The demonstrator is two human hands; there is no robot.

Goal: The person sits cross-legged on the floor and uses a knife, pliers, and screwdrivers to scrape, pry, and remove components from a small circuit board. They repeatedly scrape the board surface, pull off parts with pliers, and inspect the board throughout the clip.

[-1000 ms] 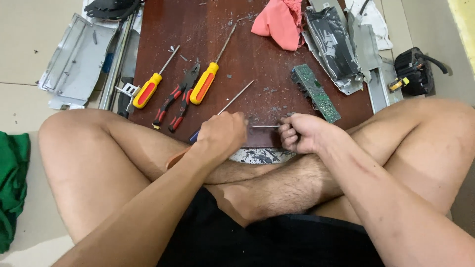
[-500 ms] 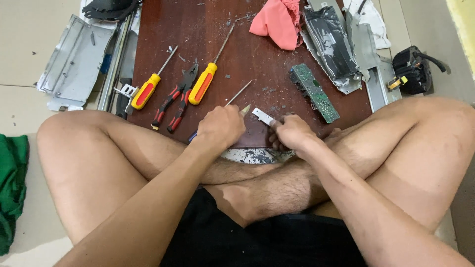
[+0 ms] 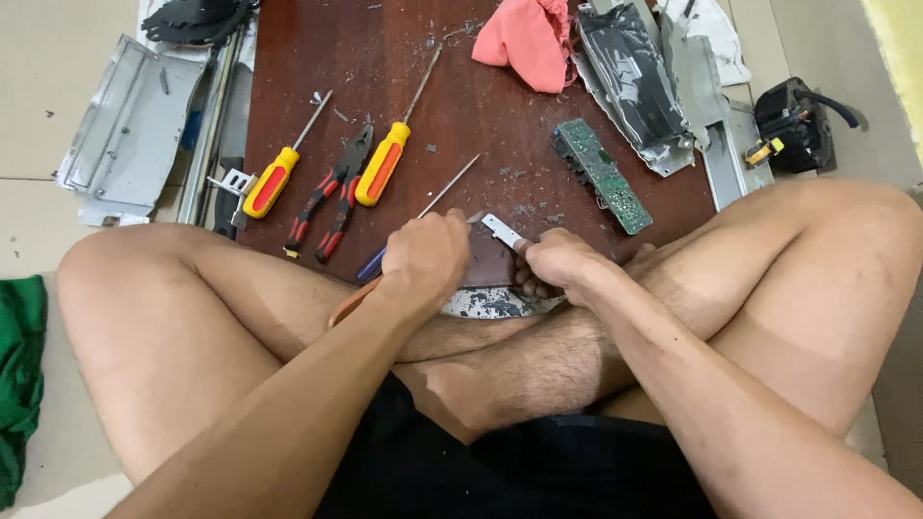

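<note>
Two hands are seen close together at the near edge of a dark red-brown wooden board (image 3: 481, 144) that lies on the floor in front of crossed legs. The left hand (image 3: 425, 261) is closed around a screwdriver with a blue and orange handle (image 3: 368, 274), whose thin shaft points away across the board. The right hand (image 3: 558, 264) is curled shut, and a small flat silver metal piece (image 3: 503, 231) is pinched at its fingertips, tilted up toward the left hand and held just above the board's near edge. The two hands are just beside each other, the metal piece between them.

Further out on the board, two yellow-and-red screwdrivers are laid, one (image 3: 279, 173) near the left edge and a longer one (image 3: 389, 163) toward the middle, with red-handled pliers (image 3: 332, 197) lying between them. A green circuit board (image 3: 603, 175) is laid to the right, well apart from the hands, and a pink cloth (image 3: 524, 43) is bunched at the far edge. Grey metal panels (image 3: 130, 130) are stacked on the floor to the left, bent metal casing parts (image 3: 639, 77) to the right, and a black device (image 3: 793, 120) beyond them. A green cloth (image 3: 19, 384) is seen at the far left.
</note>
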